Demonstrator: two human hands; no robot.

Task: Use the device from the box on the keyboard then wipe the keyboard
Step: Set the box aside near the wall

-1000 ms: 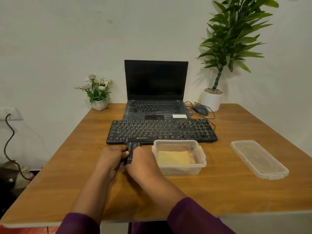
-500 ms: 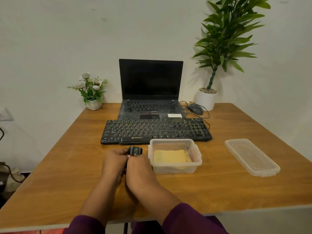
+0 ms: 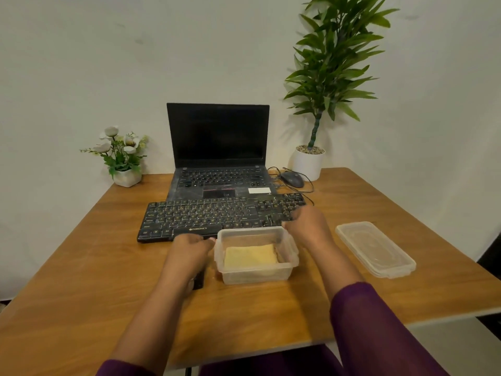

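Observation:
A clear plastic box (image 3: pixel 254 275) with a folded yellow cloth (image 3: pixel 250 256) inside stands in front of the black keyboard (image 3: pixel 206 215). My left hand (image 3: pixel 189 249) holds the box's left rim with curled fingers. At the box's far right corner my right hand (image 3: pixel 307 226) grips the rim, its knuckles over the keyboard's right end. The small black device (image 3: pixel 198 280) lies on the table beside the box, partly hidden under my left wrist; neither hand holds it.
The box's clear lid (image 3: pixel 375 249) lies to the right on the wooden table (image 3: pixel 81 280). Behind the keyboard are an open laptop (image 3: pixel 218 147), a wired mouse (image 3: pixel 292 179), a tall potted plant (image 3: pixel 309 162) and a small flower pot (image 3: pixel 127 177).
Both hands have let go of the black device, which now lies on the table. My left hand has moved to the box's left rim and my right hand to its far right corner.

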